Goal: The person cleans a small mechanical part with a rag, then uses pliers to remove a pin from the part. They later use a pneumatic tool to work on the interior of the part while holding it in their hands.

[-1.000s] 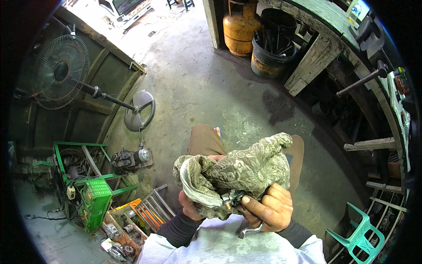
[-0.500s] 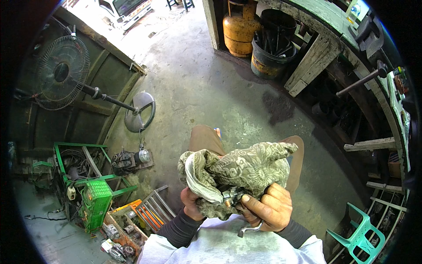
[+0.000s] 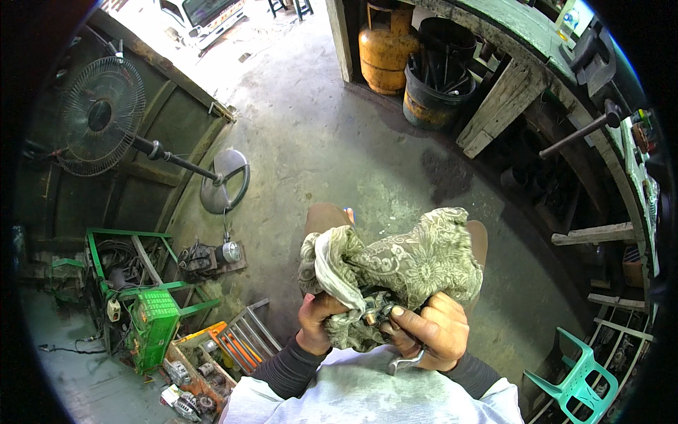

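A bunched green-grey cloth [image 3: 424, 265] with a pale floral pattern lies over my lap, wrapped around a small metal part [image 3: 376, 311] with a copper-coloured end. My left hand [image 3: 319, 321] is closed on the cloth's left side, its fingers partly hidden in the folds. My right hand [image 3: 434, 332] is closed, thumb and fingers at the metal part where it shows through the cloth. From under those right fingers sticks a bent silvery metal piece [image 3: 407, 364]; the rest of it is hidden in the hand, so its kind cannot be told.
At left stand a pedestal fan [image 3: 100, 116], a green metal frame [image 3: 152, 261], a green crate [image 3: 157, 321] and a box of machine parts [image 3: 185, 353]. A workbench with a vise [image 3: 593, 60] runs along the right, above a gas cylinder [image 3: 385, 49] and buckets [image 3: 434, 99]. A teal stool [image 3: 579, 381] stands lower right.
The cloth has shifted up and to the right, its right end lifted and spread. My left hand has moved slightly right, toward my right hand, which stays nearly in place.
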Motion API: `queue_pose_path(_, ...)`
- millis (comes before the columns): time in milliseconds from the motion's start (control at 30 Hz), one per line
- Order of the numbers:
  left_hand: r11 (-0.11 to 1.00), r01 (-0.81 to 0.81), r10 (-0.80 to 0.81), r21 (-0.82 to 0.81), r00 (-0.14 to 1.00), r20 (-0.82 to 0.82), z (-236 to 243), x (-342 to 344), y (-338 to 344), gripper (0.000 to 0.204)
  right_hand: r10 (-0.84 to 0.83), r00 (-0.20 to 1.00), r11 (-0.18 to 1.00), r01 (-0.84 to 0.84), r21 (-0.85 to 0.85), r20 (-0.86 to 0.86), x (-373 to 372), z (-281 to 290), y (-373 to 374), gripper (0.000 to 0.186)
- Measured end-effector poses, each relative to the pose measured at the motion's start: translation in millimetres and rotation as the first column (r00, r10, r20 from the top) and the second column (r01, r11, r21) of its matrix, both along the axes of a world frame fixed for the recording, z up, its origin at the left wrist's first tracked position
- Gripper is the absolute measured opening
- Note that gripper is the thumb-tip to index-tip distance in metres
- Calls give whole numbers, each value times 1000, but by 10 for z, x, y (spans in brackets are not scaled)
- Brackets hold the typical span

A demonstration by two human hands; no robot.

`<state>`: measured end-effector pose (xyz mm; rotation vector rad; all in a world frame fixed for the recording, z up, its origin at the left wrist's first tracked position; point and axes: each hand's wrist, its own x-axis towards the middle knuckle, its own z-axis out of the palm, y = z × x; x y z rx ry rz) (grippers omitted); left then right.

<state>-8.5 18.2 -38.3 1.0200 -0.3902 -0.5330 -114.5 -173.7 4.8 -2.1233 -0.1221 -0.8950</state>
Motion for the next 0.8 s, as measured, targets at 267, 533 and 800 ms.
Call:
queue_pose_path(267, 978, 118, -67, 170, 957, -281, 164, 63, -314, 34, 6, 987, 981, 25, 190, -162, 29, -102, 56, 30)
queue_pose_path(533, 969, 123, 45, 213, 760, -648, 150, 181, -427, 37, 226, 905, 909, -62, 412, -361, -25, -116, -276, 44)
queue_pose_path(800, 939, 175, 44, 296, 792, -608, 46, 238, -385, 34, 311, 830, 947, -229, 227, -463, 89, -23, -457, 32)
